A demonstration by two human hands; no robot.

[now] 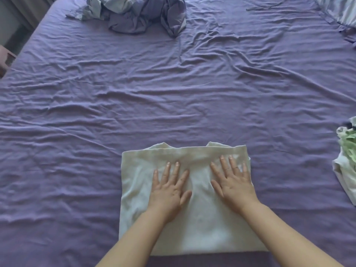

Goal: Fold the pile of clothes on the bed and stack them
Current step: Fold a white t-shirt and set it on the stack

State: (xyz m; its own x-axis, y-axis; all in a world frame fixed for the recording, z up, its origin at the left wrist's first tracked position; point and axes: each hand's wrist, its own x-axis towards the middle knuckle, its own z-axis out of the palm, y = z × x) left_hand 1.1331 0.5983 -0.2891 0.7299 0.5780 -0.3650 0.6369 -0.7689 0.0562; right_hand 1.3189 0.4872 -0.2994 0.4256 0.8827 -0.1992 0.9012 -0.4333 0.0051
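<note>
White garment (192,218) lies flat on the purple bed sheet (173,103), at the near edge, folded into a rough rectangle with a collar or hem edge peeking out along its far side. Head view only.

Progress, judged: this piece looks mid-fold, likely one more fold to go before stacking. No finished stack in frame. Right of the white garment, well apart at the frame edge, a crumpled white and green bundle (346,157) sits unfolded. Far beyond the white garment, near the top of the bed, a heap of purple and grey fabric (138,14) lies bunched up; can't tell if it's clothes or bedding. A striped item (341,10) shows far right of that heap, cut off by the frame. So most of the task appears left.

Left hand (169,191): flat, palm down, fingers straight and spread, pressing the white garment's left-centre. Grasping nothing.

Right hand (233,184): same, flat with spread fingers, resting on the garment's right part near its far edge. Grasping nothing. Both look to be smoothing.
</note>
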